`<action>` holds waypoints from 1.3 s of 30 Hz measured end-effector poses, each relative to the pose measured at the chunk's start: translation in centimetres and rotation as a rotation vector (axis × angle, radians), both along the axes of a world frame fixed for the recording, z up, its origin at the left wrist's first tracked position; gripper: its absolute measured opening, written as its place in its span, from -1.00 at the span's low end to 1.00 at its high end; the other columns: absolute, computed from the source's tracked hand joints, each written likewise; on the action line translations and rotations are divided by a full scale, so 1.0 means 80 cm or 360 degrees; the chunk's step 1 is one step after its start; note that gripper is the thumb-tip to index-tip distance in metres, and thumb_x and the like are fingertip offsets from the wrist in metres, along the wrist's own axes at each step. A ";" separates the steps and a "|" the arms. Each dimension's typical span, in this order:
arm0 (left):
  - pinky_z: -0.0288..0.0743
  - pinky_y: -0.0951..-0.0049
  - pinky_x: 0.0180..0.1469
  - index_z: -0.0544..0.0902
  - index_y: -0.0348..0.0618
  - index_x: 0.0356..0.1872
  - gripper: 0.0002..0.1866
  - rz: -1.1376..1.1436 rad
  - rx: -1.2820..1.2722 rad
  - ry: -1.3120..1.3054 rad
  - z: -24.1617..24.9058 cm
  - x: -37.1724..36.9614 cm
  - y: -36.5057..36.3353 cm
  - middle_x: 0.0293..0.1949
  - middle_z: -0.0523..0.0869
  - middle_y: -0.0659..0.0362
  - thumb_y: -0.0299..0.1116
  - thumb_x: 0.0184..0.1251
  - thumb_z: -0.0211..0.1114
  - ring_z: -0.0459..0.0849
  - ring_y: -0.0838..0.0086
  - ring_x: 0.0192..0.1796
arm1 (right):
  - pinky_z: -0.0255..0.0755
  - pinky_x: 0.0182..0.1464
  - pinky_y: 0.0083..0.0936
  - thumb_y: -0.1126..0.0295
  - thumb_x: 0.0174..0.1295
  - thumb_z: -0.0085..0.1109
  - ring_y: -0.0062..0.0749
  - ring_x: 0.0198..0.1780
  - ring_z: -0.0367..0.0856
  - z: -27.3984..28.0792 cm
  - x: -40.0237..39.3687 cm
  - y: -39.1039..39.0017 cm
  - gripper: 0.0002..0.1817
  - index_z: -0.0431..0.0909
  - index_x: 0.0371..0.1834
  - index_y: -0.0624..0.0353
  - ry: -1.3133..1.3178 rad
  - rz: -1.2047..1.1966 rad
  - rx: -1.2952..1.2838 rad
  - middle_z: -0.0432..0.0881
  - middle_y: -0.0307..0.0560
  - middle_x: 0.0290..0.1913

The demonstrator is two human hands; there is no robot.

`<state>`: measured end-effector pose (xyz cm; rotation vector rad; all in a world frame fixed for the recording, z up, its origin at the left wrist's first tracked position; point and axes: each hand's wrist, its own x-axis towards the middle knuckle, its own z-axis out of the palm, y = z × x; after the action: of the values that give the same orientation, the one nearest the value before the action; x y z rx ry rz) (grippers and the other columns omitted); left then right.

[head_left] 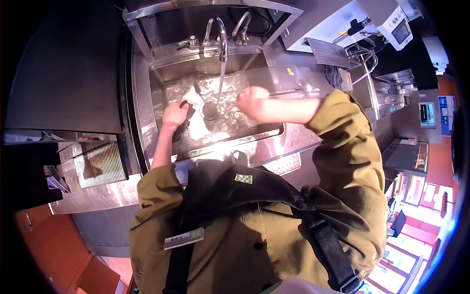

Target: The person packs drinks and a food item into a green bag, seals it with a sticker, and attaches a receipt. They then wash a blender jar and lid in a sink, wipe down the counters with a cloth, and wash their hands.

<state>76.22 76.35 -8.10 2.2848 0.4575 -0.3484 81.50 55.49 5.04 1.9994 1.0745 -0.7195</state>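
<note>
Water runs from a curved faucet (223,41) into a steel sink (208,62), where rippling water glints. Inside the sink's left side, my left hand (176,114) is closed around a dark thing with a black, handle-like end (184,104); its kind is hidden. A pale, thin piece (195,96) shows just beside those fingers. My right hand (252,101) is curled closed over the right part of the sink, slightly blurred, and I cannot tell what it grips. Close above it, a clear plastic container (289,81) overlaps the sink's right rim. A round shape (209,110) lies in the water between my hands.
Another faucet (242,30) stands at the sink's back edge. Right of the sink are a perforated metal plate (329,52) and a white machine with a display (395,30). A ribbed tray (95,164) lies on the left counter, below a dark cabinet (66,68).
</note>
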 end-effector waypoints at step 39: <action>0.05 0.15 0.28 0.37 -0.15 0.08 -0.59 -0.2015 0.1147 -0.1499 0.020 0.258 -0.032 0.13 0.42 0.04 -0.46 0.14 -0.09 0.30 0.20 0.22 | 0.33 -0.27 -0.69 0.57 -0.06 0.15 -0.57 -0.33 0.47 0.137 -0.076 -0.599 -0.46 0.31 0.09 0.37 -0.1478 -0.2287 0.3986 0.53 -0.14 -0.27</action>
<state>96.86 73.80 -6.48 2.7600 -1.6031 0.4068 75.40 7.61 16.04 -1.4496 0.5232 -0.9012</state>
